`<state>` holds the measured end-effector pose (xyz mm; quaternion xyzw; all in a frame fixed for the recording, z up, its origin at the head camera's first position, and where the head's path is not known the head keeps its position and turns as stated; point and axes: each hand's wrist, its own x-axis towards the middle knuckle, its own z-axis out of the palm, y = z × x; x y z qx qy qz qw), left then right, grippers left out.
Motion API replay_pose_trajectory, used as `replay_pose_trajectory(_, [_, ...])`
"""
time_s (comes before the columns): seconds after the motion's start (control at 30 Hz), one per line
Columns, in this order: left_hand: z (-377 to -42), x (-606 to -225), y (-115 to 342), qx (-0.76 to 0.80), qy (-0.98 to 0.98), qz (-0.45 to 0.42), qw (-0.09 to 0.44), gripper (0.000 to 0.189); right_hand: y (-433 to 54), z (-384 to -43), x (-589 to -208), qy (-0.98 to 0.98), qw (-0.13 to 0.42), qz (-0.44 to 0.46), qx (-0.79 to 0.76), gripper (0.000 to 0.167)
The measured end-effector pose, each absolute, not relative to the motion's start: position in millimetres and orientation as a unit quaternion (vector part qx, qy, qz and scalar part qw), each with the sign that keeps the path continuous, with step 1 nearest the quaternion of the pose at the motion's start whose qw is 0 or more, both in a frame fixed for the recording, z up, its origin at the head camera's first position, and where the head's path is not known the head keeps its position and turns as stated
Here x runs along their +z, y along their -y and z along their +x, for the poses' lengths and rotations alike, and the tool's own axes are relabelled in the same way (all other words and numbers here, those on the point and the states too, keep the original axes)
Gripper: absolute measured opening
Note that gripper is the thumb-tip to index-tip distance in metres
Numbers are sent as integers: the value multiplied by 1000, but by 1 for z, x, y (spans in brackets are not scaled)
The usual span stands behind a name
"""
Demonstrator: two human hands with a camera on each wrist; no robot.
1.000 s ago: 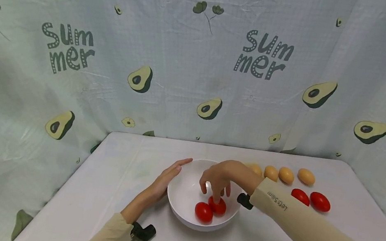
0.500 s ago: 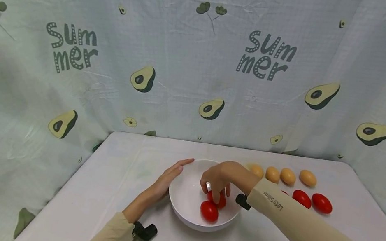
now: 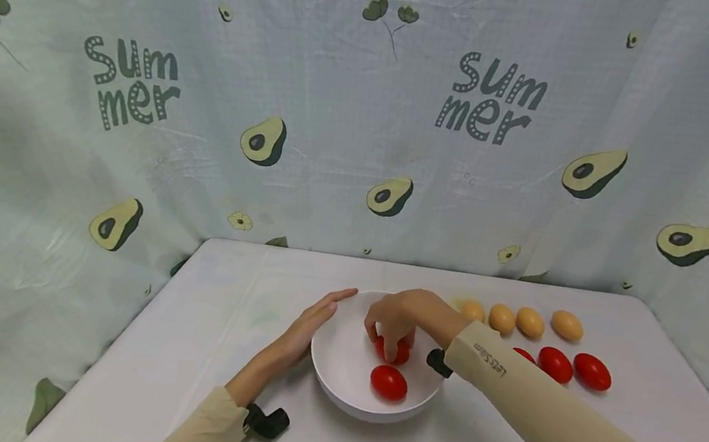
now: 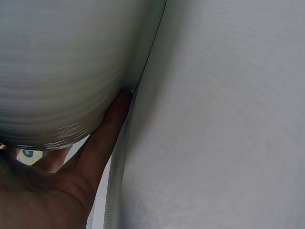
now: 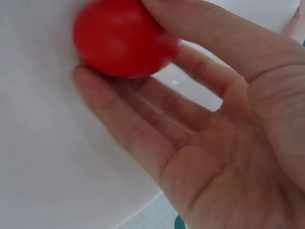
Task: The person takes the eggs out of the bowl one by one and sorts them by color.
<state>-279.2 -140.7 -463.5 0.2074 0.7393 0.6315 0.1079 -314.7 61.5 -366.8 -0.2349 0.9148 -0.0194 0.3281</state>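
My right hand (image 3: 396, 317) reaches down into a white bowl (image 3: 334, 359) and holds a smooth red egg (image 3: 403, 353) between thumb and fingers. From the right wrist, that egg (image 5: 121, 38) sits at the fingertips near the bowl's white wall. A second red egg (image 3: 388, 383) lies in the bowl, nearer to me and apart from the held one. My left hand (image 3: 303, 332) rests along the bowl's left side, fingers extended. In the left wrist view its fingers touch the bowl's outer wall (image 4: 57, 71).
Several tan eggs (image 3: 530, 322) stand in a row at the back right of the white table (image 3: 229, 324). Red eggs (image 3: 555, 365) lie in front of them, one partly hidden by my right sleeve. A printed curtain (image 3: 332, 95) hangs behind the table.
The right hand has shifted slightly left and away from me, moving its red egg apart from the other one. That other egg has rolled a little to the right. The left hand stays put.
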Motion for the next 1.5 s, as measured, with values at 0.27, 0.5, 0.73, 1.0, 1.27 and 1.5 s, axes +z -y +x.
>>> replay_pose_trajectory(0.27, [-276,-463,145,634,-741,192,107,50,-56,-309,-365,-910,319,-264,1,30])
replay_pose_trajectory(0.5, [-276,-464,144,634,-740,196,108,49,-59,-306,-364,-910,307,-278,24,28])
replay_pose_trajectory(0.73, [-278,-464,141,633,-742,193,110,49,-67,-310,-364,-915,297,-274,4,29])
replay_pose_trajectory(1.0, [-280,-463,139,627,-744,202,110,50,-74,-309,-357,-918,275,-287,-5,31])
replay_pose_trajectory(1.27, [-282,-461,137,630,-742,199,116,50,-83,-303,-345,-916,262,-304,-25,31])
replay_pose_trajectory(1.5, [-282,-462,136,634,-741,191,110,50,-100,-303,-337,-905,262,-329,-61,33])
